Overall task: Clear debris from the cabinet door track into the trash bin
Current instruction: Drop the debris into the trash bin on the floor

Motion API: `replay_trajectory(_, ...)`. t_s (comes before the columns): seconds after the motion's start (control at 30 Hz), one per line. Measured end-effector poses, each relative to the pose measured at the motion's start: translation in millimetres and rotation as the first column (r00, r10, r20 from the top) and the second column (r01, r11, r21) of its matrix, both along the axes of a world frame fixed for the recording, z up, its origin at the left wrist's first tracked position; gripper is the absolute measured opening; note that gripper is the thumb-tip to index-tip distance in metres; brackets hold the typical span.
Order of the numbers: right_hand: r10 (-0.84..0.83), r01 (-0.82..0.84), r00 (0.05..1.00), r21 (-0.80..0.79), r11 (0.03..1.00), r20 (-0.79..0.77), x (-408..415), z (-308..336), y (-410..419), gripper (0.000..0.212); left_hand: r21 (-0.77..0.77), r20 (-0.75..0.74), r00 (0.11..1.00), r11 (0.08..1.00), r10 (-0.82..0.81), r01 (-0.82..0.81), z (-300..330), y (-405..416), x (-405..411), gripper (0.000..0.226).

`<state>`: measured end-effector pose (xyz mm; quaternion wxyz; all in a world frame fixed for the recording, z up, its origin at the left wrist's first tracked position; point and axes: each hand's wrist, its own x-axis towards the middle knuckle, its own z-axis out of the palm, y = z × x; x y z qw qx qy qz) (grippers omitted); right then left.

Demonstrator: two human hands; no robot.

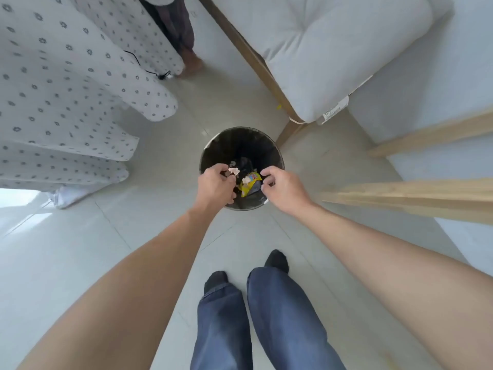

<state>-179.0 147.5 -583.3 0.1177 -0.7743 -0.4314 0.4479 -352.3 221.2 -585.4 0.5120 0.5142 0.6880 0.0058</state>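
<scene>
Hands over trash bin [213, 153], left hand [216, 186] grip pinching debris [234, 171], right hand [283, 188] curled, released.

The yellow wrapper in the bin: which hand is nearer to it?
Right. The right hand hovers just beside the yellow wrapper; the left hand is slightly farther, across it.

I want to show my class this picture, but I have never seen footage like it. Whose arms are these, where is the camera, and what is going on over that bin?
The camera sits on a person's head and looks down, so the arms and the legs in jeans are their own. Both hands reach over a round black trash bin standing on the pale tiled floor. The left hand pinches small pale scraps above the bin. The right hand is curled; whether it holds anything is unclear. A yellow wrapper lies inside the bin. A cushioned wooden chair stands behind it, with patterned cloth hanging to the left.
</scene>
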Motion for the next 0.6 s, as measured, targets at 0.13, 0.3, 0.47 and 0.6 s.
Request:
replay_trajectory(0.13, -0.011, 0.011, 1.000, -0.026, 1.000, 0.017, 9.5, 10.1, -10.5, 0.036, 0.040, -0.052, 0.997, 0.998, -0.053, 0.056, 7.2, -11.2, -8.9, 0.049)
replay_trajectory(0.3, -0.070, 0.070, 0.997, -0.006, 0.998, 0.033, 21.2, 85.4, -19.1, 0.039, 0.088, -0.049, 0.989, 0.985, -0.143, 0.147, 78.6, -16.5, -18.8, 0.054)
replay_trajectory(0.47, -0.166, 0.161, 0.984, 0.076, 0.984, 0.062, 29.3, 196.3, -25.6, 0.039, 0.185, -0.002, 0.978, 0.961, -0.210, 0.206, 189.0, -10.6, -13.2, 0.056)
replay_trajectory(0.6, -0.274, 0.258, 0.959, 0.173, 0.950, 0.072, 34.0, 296.1, -42.3, 0.037, 0.305, 0.043, 0.955, 0.914, -0.293, 0.267, 286.6, -13.1, 0.0, 0.056)
